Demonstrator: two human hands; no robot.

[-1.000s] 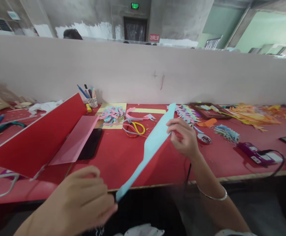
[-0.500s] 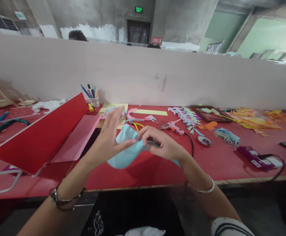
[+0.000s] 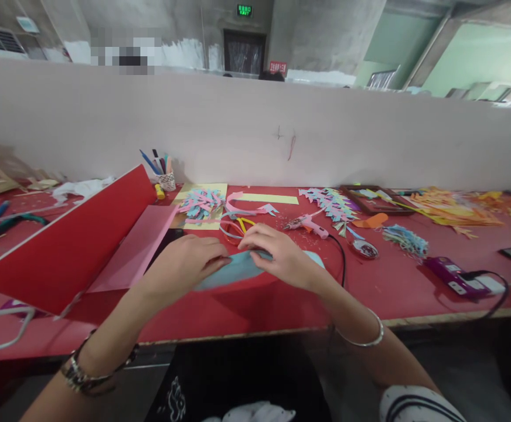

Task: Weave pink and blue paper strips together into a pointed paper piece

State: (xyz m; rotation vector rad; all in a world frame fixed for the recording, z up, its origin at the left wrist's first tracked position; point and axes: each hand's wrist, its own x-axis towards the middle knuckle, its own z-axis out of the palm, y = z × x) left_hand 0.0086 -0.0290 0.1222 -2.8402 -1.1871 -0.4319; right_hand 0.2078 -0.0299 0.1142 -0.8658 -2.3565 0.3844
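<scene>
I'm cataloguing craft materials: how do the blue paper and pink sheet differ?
The blue paper is held in the left hand and right hand; neither holds the pink sheet. The blue paper shows a curved edge; the pink sheet looks flat and straight-edged. Both look thin.

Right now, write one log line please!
left hand: holding long light-blue paper piece | right hand: holding same piece | beyond right hand: pink pistol-shaped glue gun on red tabletop

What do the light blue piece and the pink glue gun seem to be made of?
Light blue piece: probably matte paper or thin foam sheet; it looks evenly coloured, without glare. Pink glue gun: likely smooth plastic, going by its moulded shape.
</scene>
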